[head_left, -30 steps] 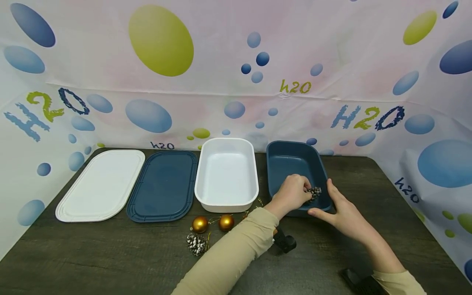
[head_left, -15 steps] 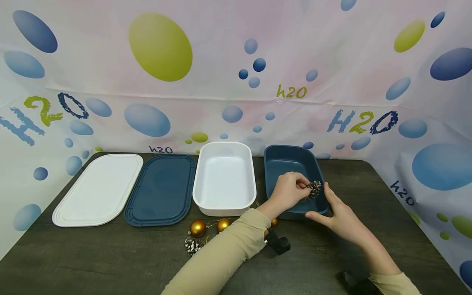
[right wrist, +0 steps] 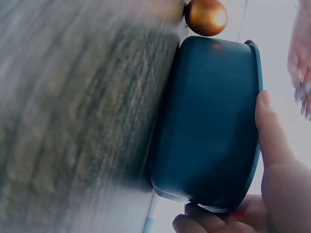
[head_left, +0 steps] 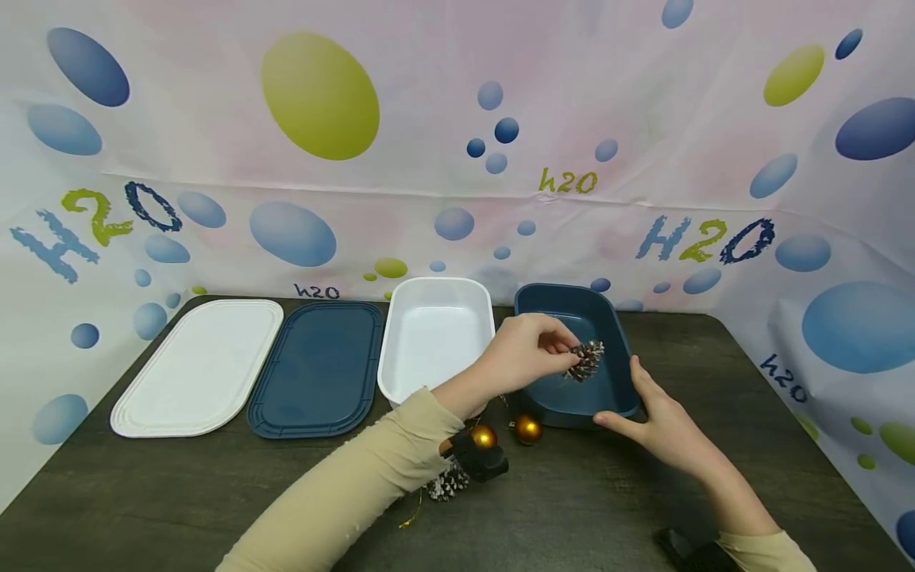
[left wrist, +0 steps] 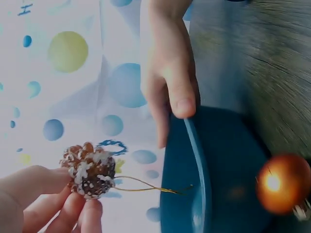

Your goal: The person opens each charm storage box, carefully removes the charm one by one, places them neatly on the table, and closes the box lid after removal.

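Note:
A snow-tipped pine cone ornament (head_left: 588, 361) is pinched between the thumb and fingers of my left hand (head_left: 529, 349), over the dark blue container (head_left: 565, 418). In the left wrist view its gold string (left wrist: 141, 188) trails toward the container's rim. My right hand (head_left: 665, 417) grips that container at its near right corner. The right wrist view shows the thumb (right wrist: 272, 131) at the rim and curled fingers (right wrist: 209, 221) round the side. Just outside the container's near wall lies a gold bauble (head_left: 527, 429).
A white container (head_left: 422, 349) stands left of the blue one. Farther left lie a blue lid (head_left: 318, 369) and a white lid (head_left: 200, 369). Under my left forearm are another gold bauble (head_left: 484, 435) and a second pine cone (head_left: 448, 482). A patterned sheet (head_left: 429, 103) hangs behind.
My left hand has raised the pine cone from low inside the blue container and drawn it left. My right hand has stayed at the container's corner.

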Demonstrator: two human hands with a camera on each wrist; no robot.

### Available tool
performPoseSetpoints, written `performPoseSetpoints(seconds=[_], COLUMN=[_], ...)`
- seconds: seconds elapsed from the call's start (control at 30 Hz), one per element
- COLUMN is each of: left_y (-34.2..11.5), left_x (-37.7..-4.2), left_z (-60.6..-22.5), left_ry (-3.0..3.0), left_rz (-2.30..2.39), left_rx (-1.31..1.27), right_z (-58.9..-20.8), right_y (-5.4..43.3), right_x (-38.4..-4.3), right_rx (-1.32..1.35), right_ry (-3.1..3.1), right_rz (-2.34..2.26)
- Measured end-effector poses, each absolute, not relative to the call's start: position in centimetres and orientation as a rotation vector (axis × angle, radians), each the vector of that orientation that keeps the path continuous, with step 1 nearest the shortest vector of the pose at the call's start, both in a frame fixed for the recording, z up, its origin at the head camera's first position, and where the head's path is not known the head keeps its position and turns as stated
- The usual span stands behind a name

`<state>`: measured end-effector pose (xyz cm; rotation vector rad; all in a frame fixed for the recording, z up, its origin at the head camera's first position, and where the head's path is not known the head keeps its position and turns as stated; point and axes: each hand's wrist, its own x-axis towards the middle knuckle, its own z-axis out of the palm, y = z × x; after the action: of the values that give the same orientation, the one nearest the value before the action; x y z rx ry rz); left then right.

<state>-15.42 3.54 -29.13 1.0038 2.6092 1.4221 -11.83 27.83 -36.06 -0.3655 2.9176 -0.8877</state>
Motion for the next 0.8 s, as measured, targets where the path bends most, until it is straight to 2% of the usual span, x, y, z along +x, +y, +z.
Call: performPoseSetpoints(seconds=[0.3, 0.8], left_y=[-0.9, -1.9], left_x=[-12.2, -9.3], left_z=[-29.9, -33.4], left_ry=[2.476, 2.485], left_rz=[1.277, 0.919], left_rx=[1.133, 1.228], right_z=[-36.1, -36.2], right_y=[27.8, 28.1], right_x=[-11.7, -11.8], right_rx=[-0.358, -0.369], right_ry=[2.924, 2.907], right_rz=[-0.864, -0.887])
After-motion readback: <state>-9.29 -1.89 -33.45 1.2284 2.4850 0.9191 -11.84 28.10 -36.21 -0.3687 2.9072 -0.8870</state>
